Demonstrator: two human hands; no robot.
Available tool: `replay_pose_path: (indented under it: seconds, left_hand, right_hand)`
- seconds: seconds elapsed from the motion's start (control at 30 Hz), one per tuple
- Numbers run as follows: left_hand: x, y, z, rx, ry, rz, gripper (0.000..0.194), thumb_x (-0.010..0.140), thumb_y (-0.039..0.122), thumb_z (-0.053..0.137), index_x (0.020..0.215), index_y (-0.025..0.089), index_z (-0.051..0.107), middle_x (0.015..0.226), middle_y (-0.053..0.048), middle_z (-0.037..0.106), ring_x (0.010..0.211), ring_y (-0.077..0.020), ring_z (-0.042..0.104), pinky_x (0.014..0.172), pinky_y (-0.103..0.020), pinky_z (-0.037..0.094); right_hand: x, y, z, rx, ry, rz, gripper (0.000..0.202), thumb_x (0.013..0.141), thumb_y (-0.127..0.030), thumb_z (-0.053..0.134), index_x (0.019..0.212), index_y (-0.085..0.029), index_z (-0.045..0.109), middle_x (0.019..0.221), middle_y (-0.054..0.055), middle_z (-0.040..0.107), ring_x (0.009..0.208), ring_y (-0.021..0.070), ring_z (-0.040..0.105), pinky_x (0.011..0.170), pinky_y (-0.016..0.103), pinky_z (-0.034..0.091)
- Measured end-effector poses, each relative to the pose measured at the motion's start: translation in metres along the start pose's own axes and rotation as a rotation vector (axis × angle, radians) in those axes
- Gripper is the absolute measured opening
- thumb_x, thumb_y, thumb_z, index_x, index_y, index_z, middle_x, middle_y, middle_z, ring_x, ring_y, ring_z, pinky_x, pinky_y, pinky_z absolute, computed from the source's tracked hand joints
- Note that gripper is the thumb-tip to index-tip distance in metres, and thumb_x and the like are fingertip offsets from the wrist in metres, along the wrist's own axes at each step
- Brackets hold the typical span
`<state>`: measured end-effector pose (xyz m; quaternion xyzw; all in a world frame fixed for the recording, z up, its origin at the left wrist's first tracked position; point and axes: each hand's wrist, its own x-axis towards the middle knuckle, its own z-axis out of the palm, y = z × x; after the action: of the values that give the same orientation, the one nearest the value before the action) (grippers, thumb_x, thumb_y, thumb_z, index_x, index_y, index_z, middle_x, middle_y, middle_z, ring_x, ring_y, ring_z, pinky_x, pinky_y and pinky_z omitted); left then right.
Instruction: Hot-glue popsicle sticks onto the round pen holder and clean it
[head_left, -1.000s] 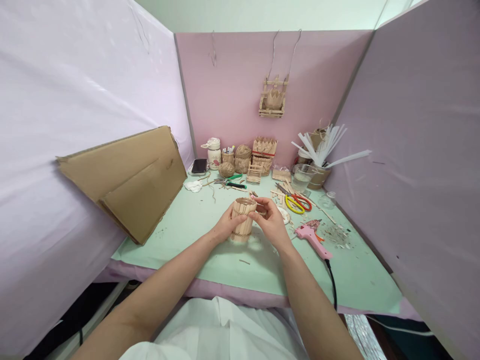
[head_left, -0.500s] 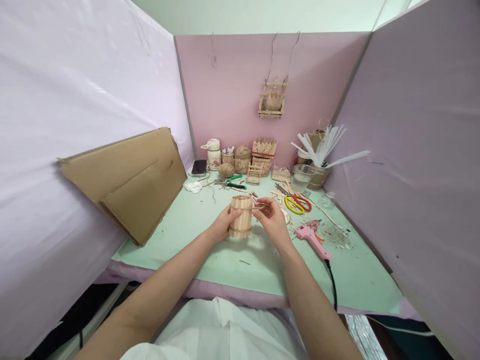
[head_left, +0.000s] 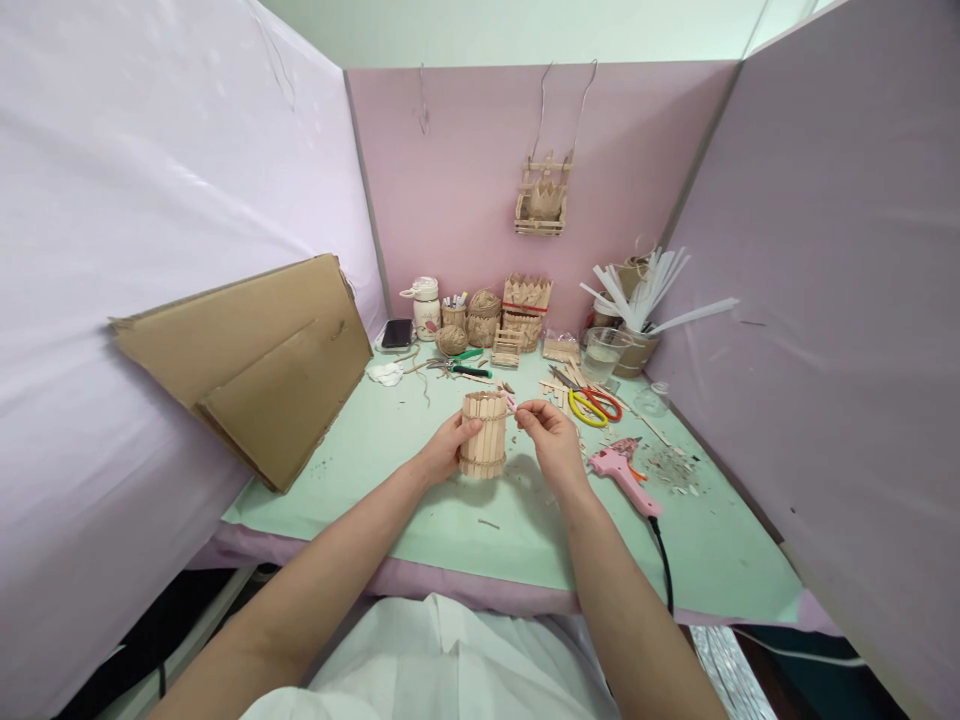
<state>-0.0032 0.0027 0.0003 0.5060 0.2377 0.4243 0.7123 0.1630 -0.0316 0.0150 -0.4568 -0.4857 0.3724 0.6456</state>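
Observation:
A small barrel-shaped cup of upright wooden craft sticks (head_left: 484, 440) stands upright in my left hand (head_left: 445, 447), whose fingers wrap its left side with the thumb across the front. Twine bands circle the cup near its top and bottom. Just right of the upper band, my right hand (head_left: 553, 440) is closed in a pinch on a short free end of twine (head_left: 511, 411) that runs to the cup. Beyond the cup lie small wood scraps and something pink, partly hidden. To the right of my right hand rests a pink glue gun (head_left: 626, 478).
Scissors with red and yellow handles (head_left: 592, 405) lie among loose sticks. Green-handled pliers (head_left: 469, 368), a twine ball (head_left: 451, 340) and a white bottle (head_left: 426, 308) are at the back. White glue sticks (head_left: 649, 290) jut from a pot. Cardboard (head_left: 277, 370) leans left.
My right hand has drawn slightly back and its fingers have closed into a tighter pinch on the twine end. The left hand keeps its hold on the cup.

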Motion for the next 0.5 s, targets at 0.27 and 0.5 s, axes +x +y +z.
replay_pose_path:
  seconds: [0.27,0.5]
  left_hand:
    - [-0.001,0.001,0.000,-0.016,-0.064,-0.053,0.058,0.064,0.047,0.074,0.110,0.014,0.061,0.105,-0.013,0.065,0.090,-0.0238,0.060,0.078,-0.034,0.045]
    - [-0.002,0.002,-0.003,-0.070,-0.176,-0.127,0.061,0.065,0.053,0.071,0.112,0.015,0.060,0.113,-0.015,0.063,0.098,-0.0268,0.059,0.081,-0.035,0.044]
  right_hand:
    - [0.001,0.006,-0.002,0.018,-0.050,0.080,0.024,0.069,-0.043,0.066,0.075,-0.020,0.061,0.068,0.000,0.058,0.066,0.0148,0.051,0.068,0.029,0.042]
    - [0.002,0.013,-0.003,0.114,-0.148,0.113,0.027,0.070,-0.047,0.067,0.075,-0.021,0.059,0.081,0.000,0.061,0.076,0.0147,0.054,0.075,0.030,0.046]
